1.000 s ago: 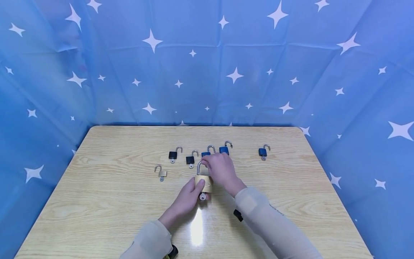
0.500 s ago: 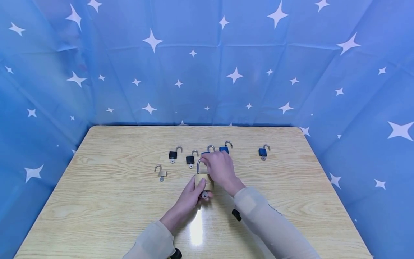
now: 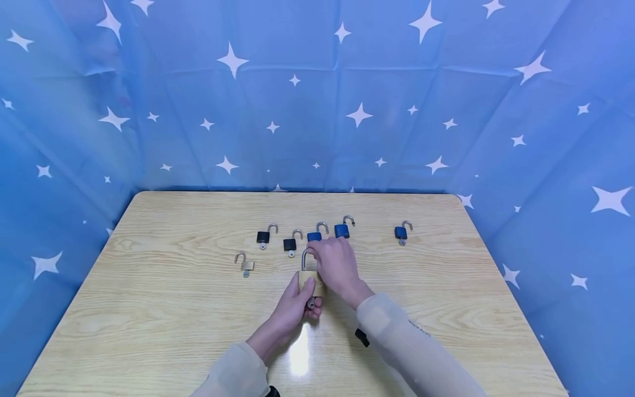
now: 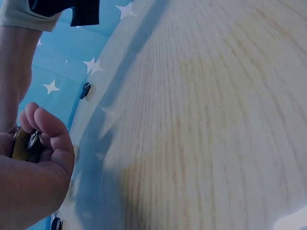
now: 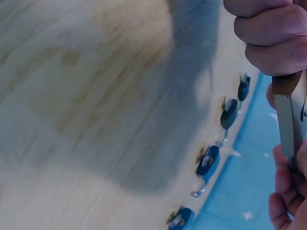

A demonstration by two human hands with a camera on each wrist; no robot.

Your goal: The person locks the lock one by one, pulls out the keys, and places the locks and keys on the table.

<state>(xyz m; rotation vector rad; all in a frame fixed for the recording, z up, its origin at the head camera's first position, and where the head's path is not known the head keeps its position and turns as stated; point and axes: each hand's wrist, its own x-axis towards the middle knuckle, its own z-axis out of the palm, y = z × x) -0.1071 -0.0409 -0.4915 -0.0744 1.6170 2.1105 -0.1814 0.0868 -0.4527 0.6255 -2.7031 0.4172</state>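
A large brass padlock (image 3: 305,277) is held upright above the table in my left hand (image 3: 288,311), the thumb lying across its front. From its underside a key (image 3: 311,302) sticks out, with left fingers close by; the left wrist view also shows the key (image 4: 34,141). My right hand (image 3: 338,266) pinches the top of the steel shackle (image 3: 304,261), whose right part is hidden behind the fingers. In the right wrist view, the padlock's side (image 5: 286,124) shows between the curled right fingers (image 5: 276,36) above and the left fingers (image 5: 283,184) below.
Beyond the hands, unlocked padlocks lie on the wooden table (image 3: 149,309): a small brass one (image 3: 247,266), two black ones (image 3: 263,237) and several blue ones (image 3: 401,232), some with keys in them. A blue star-patterned curtain (image 3: 317,99) surrounds the table's far sides.
The padlock rose slightly and then came down again in my hands. Left fingertips now show more beside the key. The head view has shifted a little.
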